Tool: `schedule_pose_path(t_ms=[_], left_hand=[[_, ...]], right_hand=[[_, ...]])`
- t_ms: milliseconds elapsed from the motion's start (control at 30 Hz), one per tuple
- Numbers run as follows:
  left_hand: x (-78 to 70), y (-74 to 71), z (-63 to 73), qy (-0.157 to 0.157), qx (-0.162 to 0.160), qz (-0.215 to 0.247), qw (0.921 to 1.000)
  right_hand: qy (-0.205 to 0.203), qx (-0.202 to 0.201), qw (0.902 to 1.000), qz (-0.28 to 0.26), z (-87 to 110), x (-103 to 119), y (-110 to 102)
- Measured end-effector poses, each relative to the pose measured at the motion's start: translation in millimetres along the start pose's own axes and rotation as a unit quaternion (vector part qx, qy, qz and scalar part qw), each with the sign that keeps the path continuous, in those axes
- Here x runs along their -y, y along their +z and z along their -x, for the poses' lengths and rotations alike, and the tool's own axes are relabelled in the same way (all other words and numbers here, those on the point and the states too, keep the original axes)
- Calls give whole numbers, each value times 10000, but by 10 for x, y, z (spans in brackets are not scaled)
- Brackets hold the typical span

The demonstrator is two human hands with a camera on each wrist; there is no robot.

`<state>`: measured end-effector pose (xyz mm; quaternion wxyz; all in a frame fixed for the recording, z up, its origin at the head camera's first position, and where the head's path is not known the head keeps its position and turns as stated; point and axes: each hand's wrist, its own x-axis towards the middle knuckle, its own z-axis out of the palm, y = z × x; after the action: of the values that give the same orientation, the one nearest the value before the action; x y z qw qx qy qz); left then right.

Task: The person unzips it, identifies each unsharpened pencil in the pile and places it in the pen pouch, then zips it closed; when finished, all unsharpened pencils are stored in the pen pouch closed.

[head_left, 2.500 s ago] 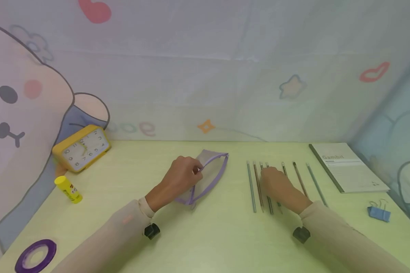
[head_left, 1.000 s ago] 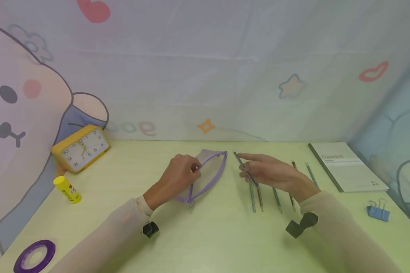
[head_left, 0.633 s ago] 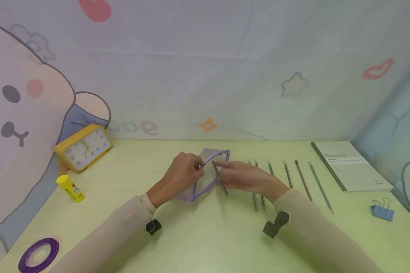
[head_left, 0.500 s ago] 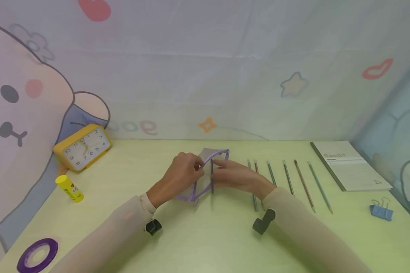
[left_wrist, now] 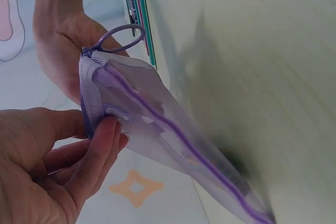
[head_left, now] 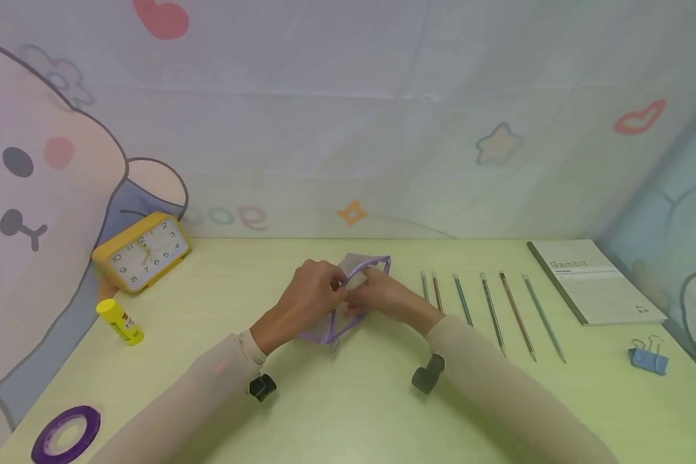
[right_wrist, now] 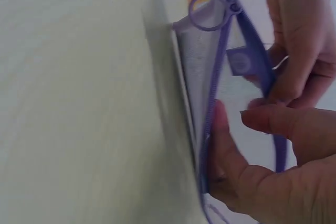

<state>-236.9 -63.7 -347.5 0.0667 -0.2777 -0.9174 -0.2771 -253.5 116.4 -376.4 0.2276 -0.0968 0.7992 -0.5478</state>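
In the head view my left hand (head_left: 310,293) pinches one edge of the mouth of a see-through zip pencil pouch (left_wrist: 163,114) with purple trim, holding it open. My right hand (head_left: 379,293) reaches into the mouth from the right. In the right wrist view its thumb and fingers stand apart, the fingers against the inner side of the near purple zipper edge. No pencil shows between them; the pencil carried there is hidden. A purple ring pull (right_wrist: 206,11) hangs at the zipper's end. Right of the hands, several pencils (head_left: 517,316) lie roughly side by side on the table.
A notebook (head_left: 597,283) and a blue binder clip (head_left: 647,359) lie at the right. On the left are a yellow clock (head_left: 142,251), a glue stick (head_left: 120,321) and a purple tape roll (head_left: 66,435). A printed cloth hangs behind the table (head_left: 348,406).
My right hand picked a pencil from the row, carried it left, turned it upright over the pouch and lowered into the mouth; the pencil is now out of sight. My left hand stayed put.
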Motion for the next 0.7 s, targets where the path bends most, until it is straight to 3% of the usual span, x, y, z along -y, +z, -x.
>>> schedule_pose_path(t_ms=[100,200,300,433,467,600,700], left_hand=[[9,-4,9,-74,36,35,10000],[14,-10,19,-131,64,45,9999],[5,-9,16,-80,33,18,10000],[-9,-7,21,-61,9,1,10000],[-11,-5,22,-68,8,4,10000],[2,13,30,-84,-45,31,10000],[14,30,31,-56,-112,28,9999]], right_hand=[[-41,-85,9984,558,128,40,-70],[-275,-220,9903,1346,287,88,-199],[-491,-526,9652,2513,454,113,-370],[-297,-844,9260,3668,620,72,-535],[-202,-861,9201,3816,646,53,-557],[187,-845,9167,3900,685,-55,-561],[191,-848,9171,3890,684,-128,-516]])
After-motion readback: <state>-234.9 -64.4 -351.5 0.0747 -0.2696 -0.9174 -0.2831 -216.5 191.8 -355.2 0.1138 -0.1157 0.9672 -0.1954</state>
